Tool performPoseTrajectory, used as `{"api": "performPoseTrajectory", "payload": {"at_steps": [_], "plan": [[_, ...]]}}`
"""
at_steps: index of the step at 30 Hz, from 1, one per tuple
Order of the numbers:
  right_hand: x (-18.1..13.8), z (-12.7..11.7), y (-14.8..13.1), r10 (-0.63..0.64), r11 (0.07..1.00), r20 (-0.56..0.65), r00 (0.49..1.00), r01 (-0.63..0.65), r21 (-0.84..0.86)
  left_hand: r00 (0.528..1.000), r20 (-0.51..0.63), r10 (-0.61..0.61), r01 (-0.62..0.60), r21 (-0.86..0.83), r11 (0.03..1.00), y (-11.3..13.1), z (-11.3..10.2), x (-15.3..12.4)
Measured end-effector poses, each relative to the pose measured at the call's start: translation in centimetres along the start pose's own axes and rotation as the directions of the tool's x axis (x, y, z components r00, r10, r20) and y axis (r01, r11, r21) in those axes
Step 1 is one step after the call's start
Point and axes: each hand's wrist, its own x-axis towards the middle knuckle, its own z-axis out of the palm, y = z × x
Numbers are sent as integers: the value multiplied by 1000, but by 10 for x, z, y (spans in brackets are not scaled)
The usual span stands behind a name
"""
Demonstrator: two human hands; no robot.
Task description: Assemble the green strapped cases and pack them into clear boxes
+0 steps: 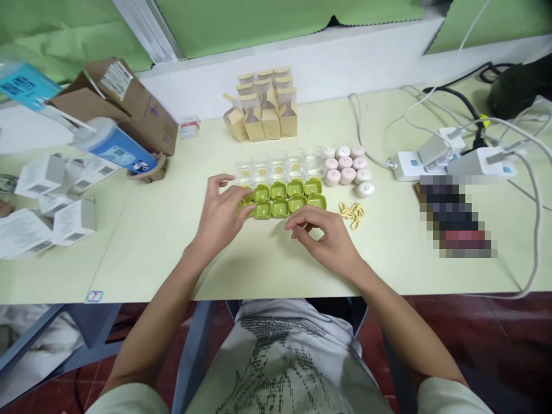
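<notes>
My left hand curls its fingers around a green case at the left end of two rows of small green cases. My right hand rests on the table just in front of the green rows, fingers loosely bent and apart, nothing visible in them. Behind the green cases stands a row of clear plastic lids. To the right lie several pale pink round pieces and a small heap of yellow loops.
Tan cardboard boxes stand at the back. Brown cartons, a blue-labelled bottle and white boxes crowd the left. Power strips with cables and a blurred dark object lie right.
</notes>
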Motion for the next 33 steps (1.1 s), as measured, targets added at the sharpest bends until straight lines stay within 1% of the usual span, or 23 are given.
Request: {"api": "performPoseTrajectory", "payload": {"at_steps": [2, 4, 6, 7, 9, 12, 14, 16, 17, 18, 19, 20, 22, 24, 26, 29, 31, 33], "plan": [[0, -1, -1, 4, 1000, 0, 1000, -4, -7, 997, 81, 10, -13, 38, 999, 4, 10, 16], [0, -3, -2, 13, 1000, -7, 1000, -13, 1, 990, 138, 23, -33, 71, 997, 7, 21, 27], [0, -3, -2, 25, 1000, -20, 999, -25, 4, 988, 151, 36, -50, 85, 995, 10, 26, 32], [-1, -2, -2, 28, 1000, -29, 999, -28, 5, 988, 147, 44, -57, 88, 994, 12, 25, 33], [-1, -3, -4, 26, 1000, -48, 998, -26, 7, 991, 119, 59, -71, 97, 993, 20, 14, 29], [-2, -13, -13, 0, 999, -104, 995, -3, -36, 997, 41, 69, -74, 110, 991, 37, -19, 13], [-3, -29, -21, -18, 993, -193, 981, -5, -119, 999, -26, 33, -31, 84, 996, 45, -42, -3], [-7, -51, -29, -14, 970, -307, 952, -61, -235, 1000, -5, -5, 5, 24, 1000, 46, -57, -20], [-10, -63, -32, 5, 944, -346, 938, -118, -309, 1000, 25, -9, 9, 8, 1000, 44, -59, -29], [-14, -75, -34, 33, 902, -359, 933, -183, -392, 999, 50, -8, 8, 4, 1000, 41, -59, -36], [-18, -85, -33, 75, 846, -344, 936, -242, -475, 997, 78, -13, 12, 8, 1000, 36, -57, -42], [-21, -93, -31, 124, 786, -305, 944, -281, -550, 995, 101, -24, 22, 18, 1000, 31, -53, -46], [-26, -101, -23, 238, 675, -200, 950, -310, -669, 989, 129, -67, 61, 50, 997, 23, -45, -50], [-26, -99, -11, 316, 579, -129, 940, -299, -759, 982, 154, -112, 100, 79, 992, 18, -39, -49], [-22, -90, -2, 330, 494, -97, 939, -259, -830, 973, 195, -126, 108, 100, 989, 18, -37, -47], [-12, -73, 4, 341, 380, -68, 937, -204, -902, 961, 258, -101, 71, 122, 990, 24, -33, -44], [-6, -65, 4, 387, 332, -53, 921, -193, -923, 960, 271, -64, 31, 125, 992, 30, -28, -43], [-2, -60, 4, 425, 321, -40, 904, -192, -927, 963, 268, -23, -8, 113, 994, 35, -22, -42]]}}
